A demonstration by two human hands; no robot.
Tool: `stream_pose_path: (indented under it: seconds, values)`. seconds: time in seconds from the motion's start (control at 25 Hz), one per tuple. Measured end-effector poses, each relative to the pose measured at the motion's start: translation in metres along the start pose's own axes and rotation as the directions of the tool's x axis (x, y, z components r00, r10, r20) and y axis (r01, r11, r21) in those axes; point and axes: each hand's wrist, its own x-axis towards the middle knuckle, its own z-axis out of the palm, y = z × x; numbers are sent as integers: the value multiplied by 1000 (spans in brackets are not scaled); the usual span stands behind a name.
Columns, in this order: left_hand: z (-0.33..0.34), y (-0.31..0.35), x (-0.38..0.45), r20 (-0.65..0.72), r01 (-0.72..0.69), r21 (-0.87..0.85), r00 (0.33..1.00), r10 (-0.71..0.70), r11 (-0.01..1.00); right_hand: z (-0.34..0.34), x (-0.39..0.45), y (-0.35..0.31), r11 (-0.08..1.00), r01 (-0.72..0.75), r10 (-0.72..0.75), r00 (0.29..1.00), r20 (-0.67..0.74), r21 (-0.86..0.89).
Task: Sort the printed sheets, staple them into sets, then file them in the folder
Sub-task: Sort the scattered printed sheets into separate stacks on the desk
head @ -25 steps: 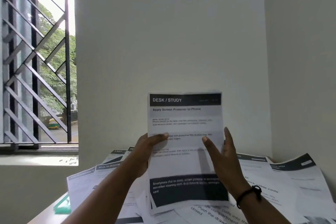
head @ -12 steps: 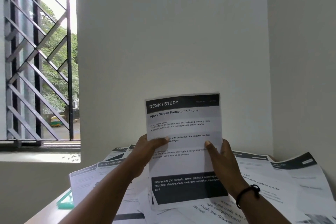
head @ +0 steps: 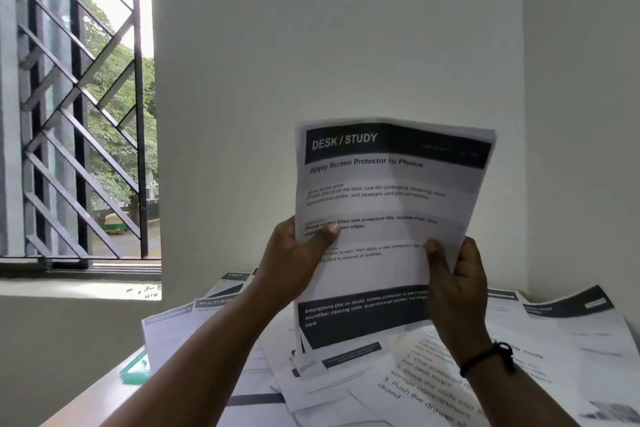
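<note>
The left hand point(head: 294, 260) pinches the left edge of a held stack of sheets point(head: 388, 218), its thumb laid across the printed front and the other fingers curled behind the paper. The right hand point(head: 457, 284) grips the stack's right edge the same way, thumb on the front near the margin and fingers wrapped round the back. Both forearms rise from the lower edge of the view, angled up and inward toward the stack, so the hands hold it upright in the air above the desk point(head: 104, 395). A black band point(head: 488, 357) circles the right wrist.

The stack's top sheet is headed "DESK / STUDY" with the line "Apply Screen Protector to Phone"; its upper right corner leans slightly away, and the edges of several sheets show behind it.

Below the stack, loose printed sheets point(head: 398, 388) lie overlapping across the desk. Left of the stack and lower, a green object point(head: 136, 369) peeks out at the sheets' edge. Further left of the stack is a barred window point(head: 76, 104).
</note>
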Motion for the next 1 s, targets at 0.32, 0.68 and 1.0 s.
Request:
stream_pose_path:
  seconds: [0.32, 0.68, 1.0]
  values:
    - [2, -64, -9, 52, 429, 72, 900, -433, 900, -8, -4, 44, 926, -279, 342, 905, 253, -256]
    - [-15, -58, -8, -3, 463, 187, 882, -471, 867, -9, -7, 49, 860, -176, 385, 841, 381, -479]
    - [-102, -22, -85, 155, 594, -142, 803, -575, 792, 29, -31, 13, 871, -435, 483, 665, 569, -231]
